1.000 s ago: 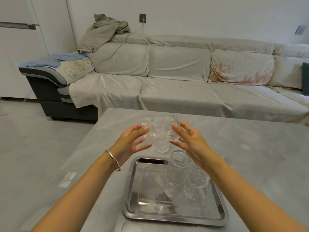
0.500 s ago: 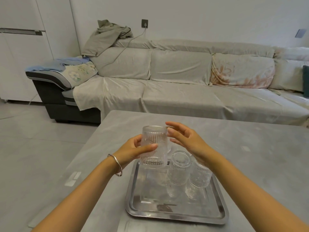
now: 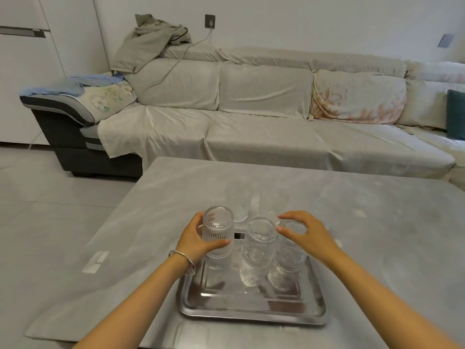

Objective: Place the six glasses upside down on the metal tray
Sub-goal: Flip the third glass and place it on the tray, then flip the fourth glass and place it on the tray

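A metal tray [image 3: 251, 309] lies on the grey table near me. My left hand [image 3: 195, 240] grips an upside-down ribbed glass [image 3: 218, 229] at the tray's far left corner; whether its rim touches the tray I cannot tell. Two more ribbed glasses stand upside down on the tray: one in the middle [image 3: 259, 241] and one to its right [image 3: 292, 250]. My right hand [image 3: 304, 234] hovers over the right glass with fingers apart, holding nothing. Beyond the tray two upright glasses stand on the table, one at the left [image 3: 239, 205] and one at the right [image 3: 273, 201].
The grey table [image 3: 377, 235] ends at its far edge before a long covered sofa [image 3: 251, 122]. Tiled floor [image 3: 50, 210] lies to the left. The near half of the tray is bare metal.
The glass held sideways between both hands was turned bottom up and lowered to the tray's far left corner. My right hand let go of it and moved right, over the right glass.
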Available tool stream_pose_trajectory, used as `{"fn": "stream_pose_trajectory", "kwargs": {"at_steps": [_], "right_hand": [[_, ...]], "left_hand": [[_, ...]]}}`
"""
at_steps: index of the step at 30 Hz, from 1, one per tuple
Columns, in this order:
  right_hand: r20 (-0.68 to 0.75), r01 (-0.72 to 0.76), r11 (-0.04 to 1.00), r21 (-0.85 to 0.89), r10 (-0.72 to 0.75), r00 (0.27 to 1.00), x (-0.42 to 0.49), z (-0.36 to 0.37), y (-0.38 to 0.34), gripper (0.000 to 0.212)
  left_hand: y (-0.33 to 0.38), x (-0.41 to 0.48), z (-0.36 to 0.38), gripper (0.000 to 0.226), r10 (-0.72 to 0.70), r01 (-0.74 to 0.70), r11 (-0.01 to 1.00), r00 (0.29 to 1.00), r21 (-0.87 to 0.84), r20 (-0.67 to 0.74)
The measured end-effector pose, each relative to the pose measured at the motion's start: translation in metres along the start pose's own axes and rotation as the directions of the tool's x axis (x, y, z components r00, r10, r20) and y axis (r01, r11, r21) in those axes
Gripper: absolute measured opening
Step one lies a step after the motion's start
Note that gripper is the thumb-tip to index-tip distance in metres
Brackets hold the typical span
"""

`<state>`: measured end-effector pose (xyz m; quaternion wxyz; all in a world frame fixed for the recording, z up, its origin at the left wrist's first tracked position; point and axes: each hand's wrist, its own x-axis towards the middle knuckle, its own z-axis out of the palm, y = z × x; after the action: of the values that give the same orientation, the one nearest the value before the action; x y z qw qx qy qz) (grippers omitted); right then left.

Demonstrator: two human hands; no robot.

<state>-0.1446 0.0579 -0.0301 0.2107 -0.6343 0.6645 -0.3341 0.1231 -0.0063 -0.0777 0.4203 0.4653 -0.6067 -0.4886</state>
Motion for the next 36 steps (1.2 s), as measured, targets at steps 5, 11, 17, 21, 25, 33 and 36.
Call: {"fn": "stream_pose_trajectory", "kwargs": {"at_steps": [5,11,17,21,25,33,36], "right_hand": [[0.02,-0.004,1.0,0.011,0.004,1.0,-0.001,0.008,0.009,0.035],[0.011,0.001,1.0,0.024,-0.001,1.0,-0.001,0.013,0.011,0.04],[0.0,-0.003,1.0,0.019,0.003,1.0,0.0,0.015,0.011,0.033],[0.014,-0.003,1.0,0.016,0.002,1.0,0.001,0.012,0.01,0.041],[0.002,0.048,0.999,0.017,-0.048,0.999,0.012,0.005,0.006,0.049],[-0.046,-0.046,0.987,0.151,0.053,0.998,0.077,0.001,0.011,0.076],[-0.002,-0.107,0.973,0.203,0.109,0.994,0.097,0.008,0.015,0.082]], "left_hand": [[-0.013,0.001,0.012,0.072,-0.005,0.005,1.0,1.0,0.031,0.009],[-0.017,-0.002,0.02,0.073,-0.018,0.017,0.998,1.0,0.06,0.017],[-0.015,-0.003,0.021,0.076,-0.037,0.032,0.996,0.998,0.08,0.051],[-0.007,-0.001,0.017,0.083,-0.052,0.037,0.992,0.99,0.12,0.128],[0.018,0.015,0.009,0.079,-0.034,0.031,0.999,0.994,0.034,0.102],[0.04,0.097,0.017,0.083,-0.02,0.002,0.972,0.997,0.233,0.072],[0.035,0.121,0.03,0.098,-0.061,0.011,0.938,0.989,0.347,0.133]]}}
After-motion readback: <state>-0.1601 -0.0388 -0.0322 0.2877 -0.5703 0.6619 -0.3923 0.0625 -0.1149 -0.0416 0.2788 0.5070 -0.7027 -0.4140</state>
